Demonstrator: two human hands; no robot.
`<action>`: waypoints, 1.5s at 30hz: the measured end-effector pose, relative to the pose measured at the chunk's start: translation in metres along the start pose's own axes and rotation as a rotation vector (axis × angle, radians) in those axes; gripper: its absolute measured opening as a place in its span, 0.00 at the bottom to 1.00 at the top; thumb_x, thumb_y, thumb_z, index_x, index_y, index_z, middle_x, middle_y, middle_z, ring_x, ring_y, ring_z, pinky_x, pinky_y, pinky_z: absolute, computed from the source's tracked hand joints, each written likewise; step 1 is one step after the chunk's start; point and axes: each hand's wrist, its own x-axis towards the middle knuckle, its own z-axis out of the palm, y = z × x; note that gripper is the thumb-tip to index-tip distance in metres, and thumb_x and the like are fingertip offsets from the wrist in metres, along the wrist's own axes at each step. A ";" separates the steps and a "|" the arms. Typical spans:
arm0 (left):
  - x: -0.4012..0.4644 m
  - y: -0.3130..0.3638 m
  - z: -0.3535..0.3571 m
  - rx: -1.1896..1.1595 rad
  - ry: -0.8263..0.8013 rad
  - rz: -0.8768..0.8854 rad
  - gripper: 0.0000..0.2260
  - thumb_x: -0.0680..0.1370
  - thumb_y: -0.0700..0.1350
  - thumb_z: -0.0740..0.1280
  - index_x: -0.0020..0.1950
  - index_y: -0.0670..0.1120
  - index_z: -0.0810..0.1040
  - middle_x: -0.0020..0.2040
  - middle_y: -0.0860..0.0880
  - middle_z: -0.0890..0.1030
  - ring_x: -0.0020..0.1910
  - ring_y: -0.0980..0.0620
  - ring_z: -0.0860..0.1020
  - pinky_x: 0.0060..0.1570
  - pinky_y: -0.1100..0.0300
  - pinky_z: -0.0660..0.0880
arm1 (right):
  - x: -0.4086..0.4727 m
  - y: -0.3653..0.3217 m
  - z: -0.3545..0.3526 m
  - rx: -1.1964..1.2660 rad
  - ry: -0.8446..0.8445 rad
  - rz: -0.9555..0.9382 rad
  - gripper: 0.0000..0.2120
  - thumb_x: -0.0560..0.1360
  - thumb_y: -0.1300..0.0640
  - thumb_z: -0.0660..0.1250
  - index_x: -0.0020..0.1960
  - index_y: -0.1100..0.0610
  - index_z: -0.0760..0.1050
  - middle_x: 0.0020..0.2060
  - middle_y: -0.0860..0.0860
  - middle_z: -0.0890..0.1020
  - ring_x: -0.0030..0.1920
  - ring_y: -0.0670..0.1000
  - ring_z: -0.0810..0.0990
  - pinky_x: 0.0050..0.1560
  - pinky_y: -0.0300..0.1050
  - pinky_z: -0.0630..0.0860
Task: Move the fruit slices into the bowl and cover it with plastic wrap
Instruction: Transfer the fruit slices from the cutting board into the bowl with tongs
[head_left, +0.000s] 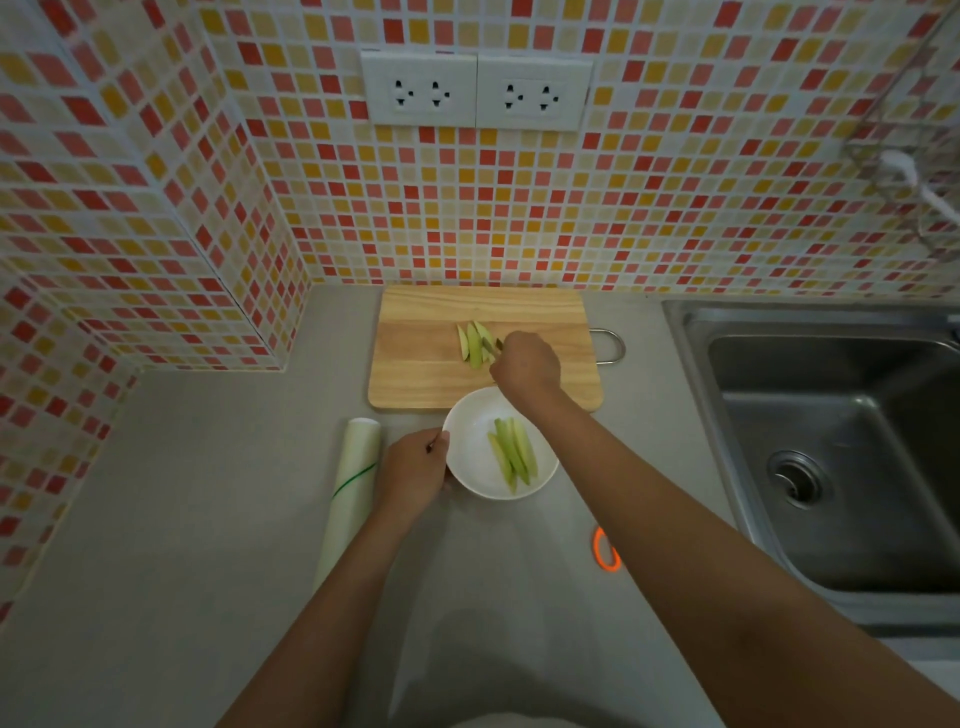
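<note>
Several green fruit slices (511, 453) lie in the white bowl (467, 447), its rim gripped by the left hand (415, 470). Right hand (525, 364) pinches slices on the cutting board (415, 364) (plastic wrap roll (353, 478) lies alongside).

Slices on board: pale green wedges (474, 345), fanned close together on the wooden cutting board (415, 364), lying flat near its middle.
Slices in bowl: several long green wedges (511, 457), side by side, right of centre.
Bowl: white, round, shallow (470, 457), upright on the grey bench, just before the board.
Plastic wrap: pale roll (350, 488) lying lengthwise, left of the bowl.
</note>
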 end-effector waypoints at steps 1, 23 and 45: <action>0.000 0.000 0.000 0.000 0.001 -0.001 0.15 0.81 0.46 0.58 0.44 0.42 0.82 0.34 0.44 0.82 0.35 0.42 0.82 0.44 0.45 0.80 | 0.000 0.000 0.001 -0.012 -0.002 -0.008 0.05 0.74 0.66 0.64 0.46 0.62 0.78 0.46 0.57 0.83 0.47 0.58 0.82 0.37 0.43 0.70; 0.003 -0.002 -0.001 0.031 -0.003 0.013 0.15 0.81 0.46 0.58 0.47 0.42 0.82 0.39 0.41 0.83 0.40 0.39 0.82 0.47 0.43 0.79 | -0.151 0.051 -0.005 -0.057 -0.065 -0.026 0.13 0.74 0.55 0.62 0.45 0.65 0.77 0.44 0.62 0.82 0.47 0.62 0.80 0.39 0.47 0.71; 0.004 -0.004 -0.001 0.031 -0.009 0.017 0.16 0.81 0.46 0.57 0.45 0.42 0.82 0.35 0.44 0.83 0.37 0.41 0.82 0.44 0.44 0.80 | 0.000 0.000 0.007 -0.050 0.035 -0.097 0.07 0.72 0.69 0.63 0.45 0.64 0.79 0.44 0.59 0.83 0.45 0.59 0.82 0.36 0.43 0.70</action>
